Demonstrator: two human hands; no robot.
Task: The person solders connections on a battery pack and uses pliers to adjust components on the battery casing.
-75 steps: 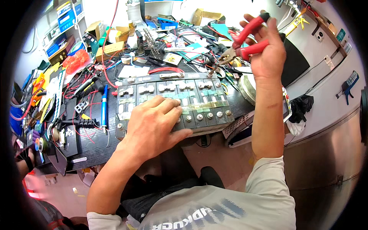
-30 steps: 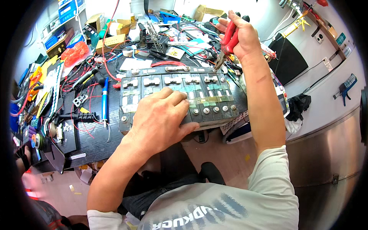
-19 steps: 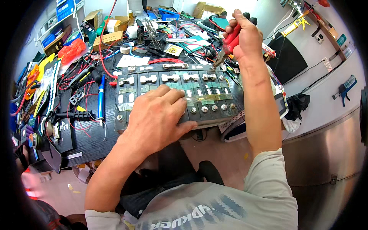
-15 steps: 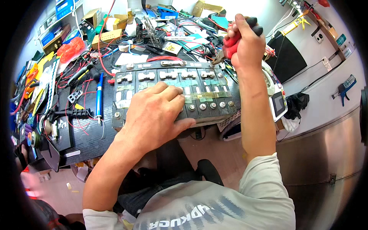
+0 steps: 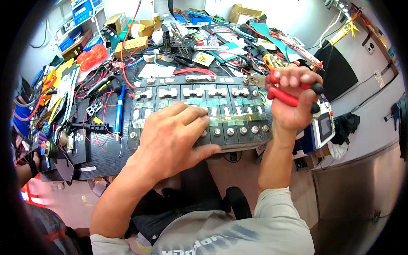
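A dark battery pack (image 5: 236, 123) of several flat cells sits at the front edge of the desk, with metal terminals, busbar links and strips of greenish tape across its top. Palm down, my left hand (image 5: 172, 138) lies on the pack's left half, fingers stretched over the taped middle and thumb along the front edge. My right hand (image 5: 293, 102) is closed round red-handled pliers (image 5: 285, 97) with black grip ends. It is raised beside the pack's right end. The pliers' metal jaws point left, near the far right corner terminal; whether they touch it I cannot tell.
Tools, wires and boards clutter the black desk (image 5: 104, 146). A blue tube (image 5: 120, 111) lies left of the pack, red cable (image 5: 195, 71) behind it. A device with a screen (image 5: 325, 126) stands to the right. Another person's hand (image 5: 35, 161) shows at the far left.
My right hand has come down and turned, so the pliers' handles now point right. My left hand stays on the pack. The whole view has shifted slightly.
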